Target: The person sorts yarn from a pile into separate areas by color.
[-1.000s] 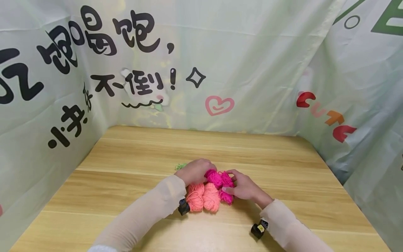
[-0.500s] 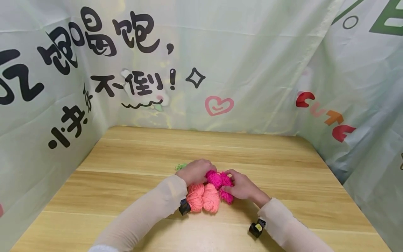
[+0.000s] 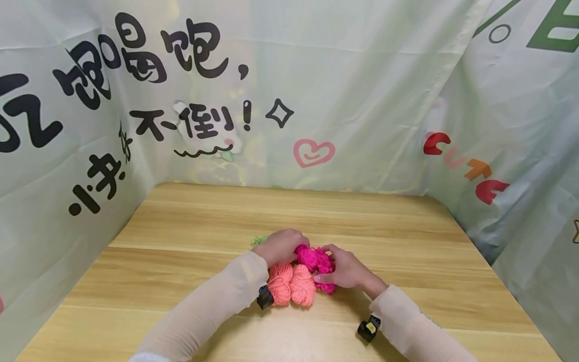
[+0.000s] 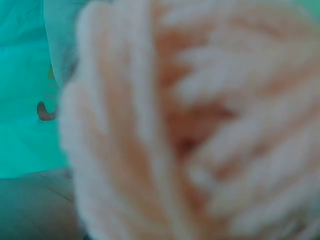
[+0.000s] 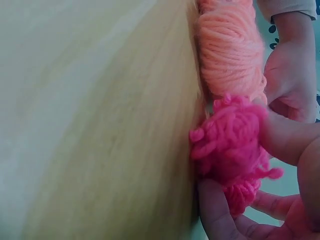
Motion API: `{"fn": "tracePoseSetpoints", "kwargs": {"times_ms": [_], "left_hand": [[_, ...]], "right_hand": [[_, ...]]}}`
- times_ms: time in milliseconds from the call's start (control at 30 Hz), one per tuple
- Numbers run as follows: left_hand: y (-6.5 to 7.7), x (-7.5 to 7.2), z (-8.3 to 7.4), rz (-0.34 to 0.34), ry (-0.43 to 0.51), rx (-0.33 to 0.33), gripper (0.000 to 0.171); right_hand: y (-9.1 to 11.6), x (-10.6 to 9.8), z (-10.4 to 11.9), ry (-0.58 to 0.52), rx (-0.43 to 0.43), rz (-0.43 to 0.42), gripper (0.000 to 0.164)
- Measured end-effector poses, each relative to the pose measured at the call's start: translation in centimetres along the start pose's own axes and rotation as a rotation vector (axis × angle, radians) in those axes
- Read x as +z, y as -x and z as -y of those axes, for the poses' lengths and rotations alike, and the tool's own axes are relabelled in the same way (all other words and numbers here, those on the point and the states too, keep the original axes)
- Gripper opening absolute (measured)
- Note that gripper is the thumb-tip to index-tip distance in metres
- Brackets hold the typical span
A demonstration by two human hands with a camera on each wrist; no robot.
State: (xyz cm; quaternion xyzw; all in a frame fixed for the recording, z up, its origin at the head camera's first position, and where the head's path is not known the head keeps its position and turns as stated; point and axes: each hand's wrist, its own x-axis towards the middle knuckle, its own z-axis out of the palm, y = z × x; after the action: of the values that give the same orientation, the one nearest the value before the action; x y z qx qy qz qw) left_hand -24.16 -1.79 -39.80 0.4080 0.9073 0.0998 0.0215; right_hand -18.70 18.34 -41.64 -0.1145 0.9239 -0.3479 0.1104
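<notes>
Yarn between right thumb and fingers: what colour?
Bright pink yarn; right wrist view shows it best.

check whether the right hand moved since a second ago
Yes, slightly: the right hand has shifted its thumb a little left and down in the head view, against the pink heart on the curtain.

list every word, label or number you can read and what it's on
"饱喝饱,": hanging cloth; character before it cut off
"快": same cloth; next character, in the fold, unclear
"不倒!": same cloth
"CUTE": right-hand cloth
Unreadable: green mark top right; brown mark, left wrist view; dark marks, right wrist view
Coral yarn, pink yarn: no text
</notes>
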Motion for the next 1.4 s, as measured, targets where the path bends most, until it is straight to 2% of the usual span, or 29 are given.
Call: {"fn": "tracePoseSetpoints", "kwargs": {"times_ms": [267,867,1100,1400], "left_hand": [[0.0,0.0,0.1,0.002,0.007,-0.005,0.017],[0.3,-0.3,0.0,0.005,0.004,0.012,0.019],[0.4,-0.6,0.0,0.007,0.016,0.001,0.019],[0.3,-1.2,0.3,0.014,0.088,-0.071,0.028]], "right_hand": [[0.1,-0.2,0.3,-0.044,0.029,-0.006,0.068],[0.7,-1.2,0.4,-0.027,0.05,-0.041,0.059],[1.1,-1.8,0.6,-0.057,0.055,-0.034,0.045],[1.0,-2.6,0.5,-0.069,-0.004,-0.008,0.022]]}}
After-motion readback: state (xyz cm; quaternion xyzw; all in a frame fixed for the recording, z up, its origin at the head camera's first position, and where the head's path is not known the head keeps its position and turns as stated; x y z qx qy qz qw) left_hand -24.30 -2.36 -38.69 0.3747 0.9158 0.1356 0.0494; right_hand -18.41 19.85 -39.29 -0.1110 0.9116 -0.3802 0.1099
